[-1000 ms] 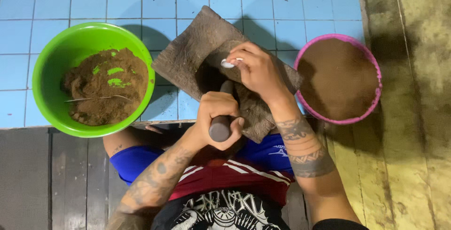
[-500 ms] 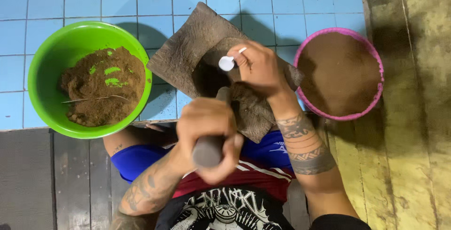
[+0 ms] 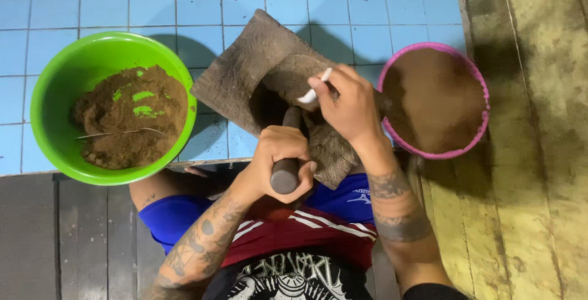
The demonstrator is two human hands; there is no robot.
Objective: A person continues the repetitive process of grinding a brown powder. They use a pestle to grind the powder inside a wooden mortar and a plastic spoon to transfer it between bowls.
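The dark stone roller (image 3: 286, 174) is gripped by the left hand (image 3: 278, 153) and has been pulled back toward the body, off the grinding slab (image 3: 245, 70). A small white spoon (image 3: 313, 90) is pinched in the right hand (image 3: 346, 107) over the slab, so scraping seems underway.

Green bowl (image 3: 55, 147) and pink bowl (image 3: 429, 153) flank the grinding stone (image 3: 245, 70); bare blue tiled floor (image 3: 380, 12) lies open along the far edge.

A home floor-level kitchen spot: a stone grinding slab (image 3: 269, 85) on pale blue floor tiles (image 3: 67, 12), worn wooden planks (image 3: 539, 153) at right, plastic bowls (image 3: 49, 134) of brown paste either side.
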